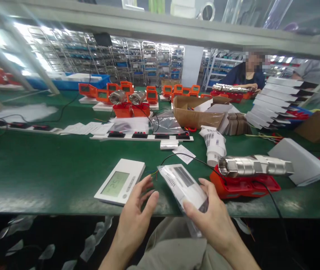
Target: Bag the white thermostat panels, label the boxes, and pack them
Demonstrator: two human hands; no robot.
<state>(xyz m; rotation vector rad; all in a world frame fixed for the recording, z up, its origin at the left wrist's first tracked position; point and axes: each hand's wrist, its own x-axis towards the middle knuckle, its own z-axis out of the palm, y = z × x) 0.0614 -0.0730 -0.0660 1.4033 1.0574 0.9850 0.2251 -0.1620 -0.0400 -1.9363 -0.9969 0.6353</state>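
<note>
My right hand (212, 219) grips a white controller sealed in a clear plastic bag (182, 184), thumb and fingers closed around its lower end, at the near edge of the green table (50, 172). My left hand (137, 210) hovers just left of it with fingers spread and holds nothing. A second white controller with a lit display (120, 181) lies flat on the table beside my left hand. To the right of the bag sits a metal valve on a red base (247, 176), with a black cable running from it.
A roll of labels (215, 144), a white box (300, 159), an open cardboard box (196, 110) and a strip of black-and-red parts (141, 135) lie farther back. Orange devices (120, 95) line the far side. Another person (247, 73) sits opposite. Empty plastic bags litter the floor.
</note>
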